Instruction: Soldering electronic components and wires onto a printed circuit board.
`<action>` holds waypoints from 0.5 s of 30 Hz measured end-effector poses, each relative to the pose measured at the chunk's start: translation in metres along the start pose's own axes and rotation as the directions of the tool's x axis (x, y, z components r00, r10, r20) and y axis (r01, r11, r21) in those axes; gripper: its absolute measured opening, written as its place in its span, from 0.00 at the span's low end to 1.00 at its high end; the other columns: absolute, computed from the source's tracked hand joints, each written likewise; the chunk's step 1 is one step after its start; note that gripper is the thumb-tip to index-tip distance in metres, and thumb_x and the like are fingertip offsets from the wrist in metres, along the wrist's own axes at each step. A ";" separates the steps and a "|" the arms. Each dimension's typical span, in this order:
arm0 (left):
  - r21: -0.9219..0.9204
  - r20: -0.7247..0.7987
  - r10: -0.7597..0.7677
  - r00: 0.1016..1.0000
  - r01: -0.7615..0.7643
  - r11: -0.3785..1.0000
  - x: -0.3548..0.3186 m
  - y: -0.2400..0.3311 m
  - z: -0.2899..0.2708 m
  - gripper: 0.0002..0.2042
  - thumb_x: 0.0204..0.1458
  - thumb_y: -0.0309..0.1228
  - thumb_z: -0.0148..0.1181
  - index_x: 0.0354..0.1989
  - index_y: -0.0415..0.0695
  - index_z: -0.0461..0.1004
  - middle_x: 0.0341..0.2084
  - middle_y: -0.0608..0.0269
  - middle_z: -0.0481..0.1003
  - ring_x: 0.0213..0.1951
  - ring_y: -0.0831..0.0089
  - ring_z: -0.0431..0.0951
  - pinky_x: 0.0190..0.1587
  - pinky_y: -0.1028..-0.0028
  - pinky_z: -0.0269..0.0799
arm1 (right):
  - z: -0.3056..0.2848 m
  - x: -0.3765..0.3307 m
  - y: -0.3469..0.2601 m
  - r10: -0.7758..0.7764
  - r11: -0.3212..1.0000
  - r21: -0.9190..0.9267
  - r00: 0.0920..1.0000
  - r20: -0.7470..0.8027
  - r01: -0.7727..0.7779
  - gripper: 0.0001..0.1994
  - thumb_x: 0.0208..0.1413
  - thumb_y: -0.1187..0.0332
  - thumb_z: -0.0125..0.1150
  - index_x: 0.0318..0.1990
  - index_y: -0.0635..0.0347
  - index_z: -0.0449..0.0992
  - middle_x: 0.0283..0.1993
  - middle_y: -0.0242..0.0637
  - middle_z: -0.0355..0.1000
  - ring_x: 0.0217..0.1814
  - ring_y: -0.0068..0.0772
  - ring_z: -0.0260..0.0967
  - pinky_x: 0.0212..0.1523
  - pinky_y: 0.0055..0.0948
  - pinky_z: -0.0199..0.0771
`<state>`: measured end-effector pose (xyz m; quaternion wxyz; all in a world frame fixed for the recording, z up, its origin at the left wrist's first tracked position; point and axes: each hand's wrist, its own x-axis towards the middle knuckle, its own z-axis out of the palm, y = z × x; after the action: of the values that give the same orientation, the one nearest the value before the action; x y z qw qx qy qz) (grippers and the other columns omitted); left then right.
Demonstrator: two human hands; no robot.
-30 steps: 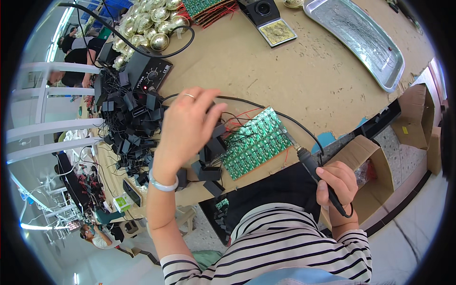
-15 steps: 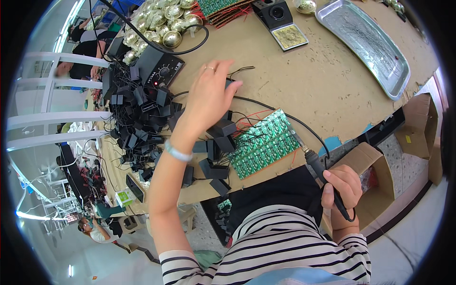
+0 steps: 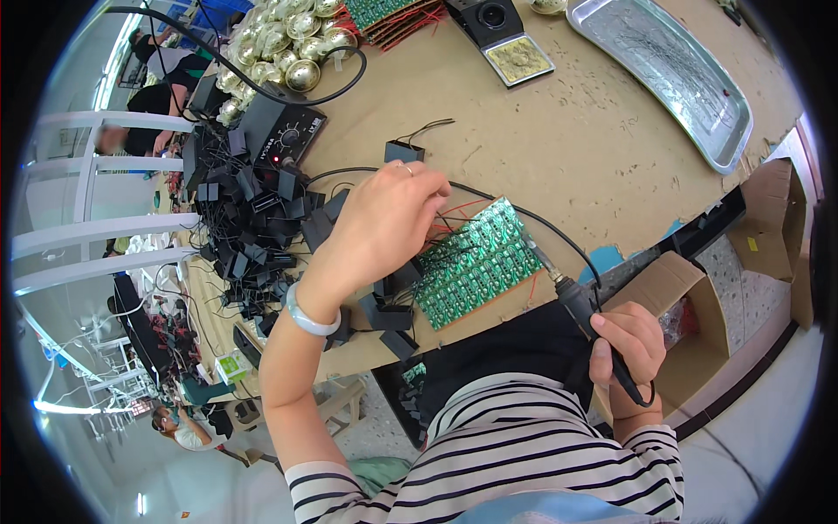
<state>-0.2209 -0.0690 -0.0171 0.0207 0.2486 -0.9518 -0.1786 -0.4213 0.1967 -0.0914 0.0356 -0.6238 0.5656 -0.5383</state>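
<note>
Grips soldering iron [image 3: 567, 291] by handle [image 3: 578, 306] in right hand [image 3: 630, 342], four o'clock from circuit board [image 3: 489, 262] on table [image 3: 576, 131], presumably avoiding tip [image 3: 542, 258] heat; curls left hand [image 3: 391, 217] at ten o'clock, cannot tell if pinching.

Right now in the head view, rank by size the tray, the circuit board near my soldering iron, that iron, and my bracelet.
Largest to smallest as they look:
tray
circuit board
soldering iron, partly covered by your right hand
bracelet
</note>
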 end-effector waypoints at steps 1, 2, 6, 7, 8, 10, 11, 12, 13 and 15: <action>0.008 -0.003 0.021 1.000 -0.021 1.000 -0.003 -0.004 0.003 0.05 0.58 0.27 0.60 0.38 0.38 0.79 0.32 0.52 0.78 0.35 0.49 0.78 0.42 0.58 0.74 | 0.000 0.001 -0.001 -0.008 1.000 0.017 1.000 0.005 0.008 0.14 0.47 0.78 0.62 0.44 0.65 0.81 0.32 0.39 0.77 0.26 0.36 0.74 0.26 0.31 0.75; 0.016 -0.006 0.043 0.999 -0.043 0.999 -0.004 -0.008 0.004 0.05 0.58 0.26 0.60 0.38 0.38 0.79 0.32 0.52 0.79 0.35 0.48 0.78 0.42 0.58 0.74 | 0.001 0.002 -0.001 -0.016 0.999 0.032 1.000 0.009 0.016 0.14 0.46 0.78 0.62 0.44 0.65 0.81 0.32 0.39 0.77 0.26 0.36 0.75 0.26 0.31 0.76; -0.180 0.346 0.026 0.938 0.040 0.983 0.011 -0.021 -0.008 0.06 0.58 0.27 0.61 0.39 0.39 0.80 0.33 0.51 0.81 0.37 0.51 0.79 0.41 0.61 0.74 | -0.002 0.003 -0.004 -0.023 0.999 0.037 1.000 0.014 0.022 0.15 0.46 0.79 0.62 0.44 0.64 0.81 0.32 0.39 0.78 0.26 0.36 0.75 0.27 0.31 0.76; -0.152 0.455 -0.025 0.890 0.105 0.983 0.018 -0.020 -0.014 0.06 0.58 0.27 0.62 0.40 0.39 0.80 0.33 0.51 0.81 0.37 0.52 0.80 0.41 0.62 0.74 | -0.002 0.001 -0.004 -0.025 0.999 0.037 1.000 0.012 0.024 0.15 0.46 0.79 0.62 0.44 0.65 0.81 0.32 0.39 0.78 0.26 0.36 0.75 0.26 0.31 0.76; -0.116 0.556 -0.076 0.828 0.167 0.979 0.022 -0.019 -0.017 0.06 0.58 0.28 0.62 0.40 0.39 0.80 0.34 0.51 0.82 0.37 0.53 0.80 0.41 0.63 0.74 | -0.002 0.000 -0.004 -0.027 0.999 0.037 1.000 0.010 0.027 0.14 0.46 0.79 0.62 0.43 0.65 0.81 0.32 0.39 0.78 0.26 0.36 0.75 0.26 0.31 0.76; -0.126 0.467 -0.058 0.882 0.131 0.983 0.018 -0.021 -0.012 0.06 0.58 0.28 0.63 0.40 0.40 0.80 0.34 0.51 0.81 0.37 0.54 0.80 0.41 0.64 0.74 | -0.003 -0.003 -0.003 -0.023 0.999 0.036 1.000 0.000 0.023 0.14 0.46 0.79 0.62 0.43 0.65 0.81 0.32 0.39 0.78 0.26 0.36 0.74 0.26 0.31 0.75; -0.133 0.373 -0.041 0.927 0.097 0.986 0.015 -0.022 -0.010 0.06 0.58 0.29 0.63 0.40 0.40 0.80 0.33 0.52 0.81 0.37 0.54 0.80 0.40 0.65 0.73 | -0.003 -0.003 -0.003 -0.020 0.999 0.037 1.000 -0.007 0.021 0.14 0.46 0.79 0.62 0.43 0.65 0.81 0.32 0.39 0.78 0.25 0.36 0.74 0.25 0.31 0.75; -0.133 0.374 -0.040 0.926 0.097 0.986 0.012 -0.023 -0.007 0.06 0.58 0.29 0.63 0.40 0.40 0.80 0.33 0.52 0.81 0.37 0.54 0.80 0.40 0.65 0.73 | -0.002 -0.004 -0.004 -0.019 0.999 0.037 1.000 -0.009 0.019 0.14 0.46 0.79 0.62 0.43 0.65 0.81 0.32 0.39 0.78 0.25 0.36 0.74 0.25 0.31 0.75; -0.129 0.275 0.004 0.961 0.033 0.991 0.009 -0.024 -0.004 0.06 0.57 0.28 0.64 0.40 0.40 0.80 0.33 0.53 0.80 0.37 0.54 0.79 0.41 0.64 0.73 | -0.003 -0.004 -0.004 -0.014 0.999 0.035 1.000 -0.010 0.015 0.14 0.46 0.79 0.62 0.43 0.65 0.81 0.32 0.39 0.78 0.25 0.36 0.74 0.25 0.31 0.75; -0.119 0.174 0.049 0.984 -0.028 0.992 0.004 -0.020 -0.004 0.06 0.56 0.28 0.66 0.39 0.41 0.80 0.32 0.54 0.79 0.37 0.55 0.79 0.41 0.64 0.73 | -0.004 -0.003 -0.004 -0.008 0.999 0.033 1.000 -0.010 0.009 0.14 0.46 0.79 0.62 0.43 0.65 0.81 0.32 0.39 0.78 0.25 0.36 0.74 0.25 0.31 0.74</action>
<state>-0.2143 -0.0886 -0.0206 -0.0458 0.2118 -0.9424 -0.2547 -0.4214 0.2031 -0.0895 0.0410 -0.6228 0.5540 -0.5509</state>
